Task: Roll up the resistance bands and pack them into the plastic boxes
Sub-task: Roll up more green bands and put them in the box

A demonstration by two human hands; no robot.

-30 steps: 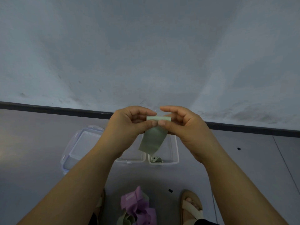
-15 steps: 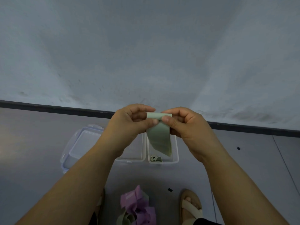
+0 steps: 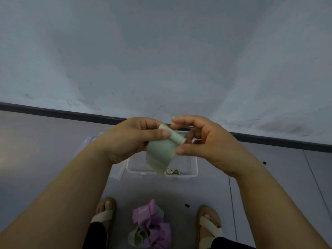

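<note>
I hold a pale green resistance band (image 3: 161, 151) in the air above the floor. Its top end is wound into a small roll, and the loose tail hangs down. My left hand (image 3: 133, 139) pinches the roll's left end between thumb and fingers. My right hand (image 3: 203, 141) pinches its right end, thumb underneath. Below them stands a clear plastic box (image 3: 193, 165), open, with one rolled green band (image 3: 172, 171) lying at its front wall. A second clear box (image 3: 86, 142) shows partly behind my left wrist.
A heap of loose purple bands (image 3: 152, 223) with one green band (image 3: 136, 238) lies on the grey floor between my sandalled feet. A dark skirting strip (image 3: 53, 112) runs along the grey wall behind the boxes. A small black speck (image 3: 187, 205) lies near my right foot.
The roll at the band's top has grown thicker and now tilts down to the right. The hanging tail is shorter. My view has dropped, bringing both feet into sight.
</note>
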